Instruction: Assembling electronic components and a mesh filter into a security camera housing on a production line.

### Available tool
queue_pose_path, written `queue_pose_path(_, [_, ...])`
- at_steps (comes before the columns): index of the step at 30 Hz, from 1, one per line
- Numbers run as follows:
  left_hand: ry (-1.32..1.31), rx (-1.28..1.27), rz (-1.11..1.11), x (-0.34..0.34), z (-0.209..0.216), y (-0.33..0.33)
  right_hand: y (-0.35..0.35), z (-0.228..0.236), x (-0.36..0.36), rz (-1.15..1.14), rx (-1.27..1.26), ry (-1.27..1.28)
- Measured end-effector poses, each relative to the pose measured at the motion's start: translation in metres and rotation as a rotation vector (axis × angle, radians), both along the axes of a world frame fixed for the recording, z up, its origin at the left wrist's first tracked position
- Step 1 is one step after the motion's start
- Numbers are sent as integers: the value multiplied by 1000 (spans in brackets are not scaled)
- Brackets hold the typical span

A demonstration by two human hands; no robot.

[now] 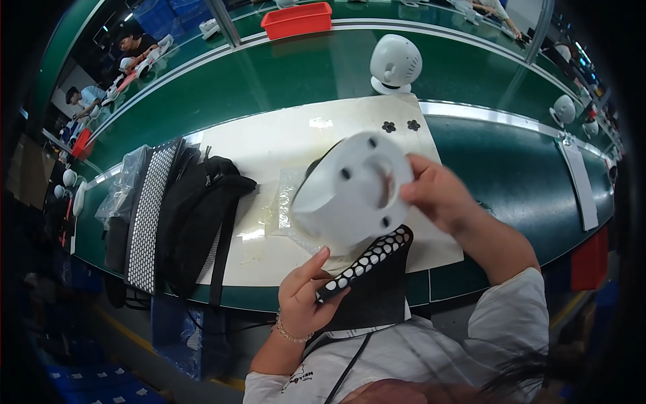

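A white plastic housing point(330, 209), rounded, with a curved opening and several dark spots on the side facing me, is raised above the work mat. My right hand point(441, 195) grips its right edge, thumb over the rim. Below it, my left hand point(303, 296) is closed round the lower end of a black sheet with a perforated band point(367, 266), its holes showing white. That sheet slants up to the right, close under the housing; whether they touch I cannot tell. A clear bubble-wrap piece point(286, 195) lies on the mat, partly covered by the housing.
Left on the pale mat point(256, 262) lie perforated black panels point(149, 222), black fabric pieces point(195, 209) and clear plastic bags point(124, 185). Two black flower-shaped parts point(401, 126) lie at its far right. Beyond stand a white rounded device point(396, 64) and a red bin point(297, 21). Other people work farther off.
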State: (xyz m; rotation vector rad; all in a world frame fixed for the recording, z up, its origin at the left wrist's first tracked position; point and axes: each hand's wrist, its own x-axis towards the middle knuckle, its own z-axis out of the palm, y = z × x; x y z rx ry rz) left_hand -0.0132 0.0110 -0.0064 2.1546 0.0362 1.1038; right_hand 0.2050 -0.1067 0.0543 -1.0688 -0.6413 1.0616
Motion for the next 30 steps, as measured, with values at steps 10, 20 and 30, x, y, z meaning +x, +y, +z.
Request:
queue_pose_path(10, [73,-51,-40,-2,6,0,-1,-32,158,-875,-721,-1969])
queue_pose_path(20, [100,-49,-46,3,10,-1,-10,-89,255,-823,-936,-1515])
queue_pose_path(30, [122,-65,-11,5,13,-7,60,-86,199,-739,-792,-1567])
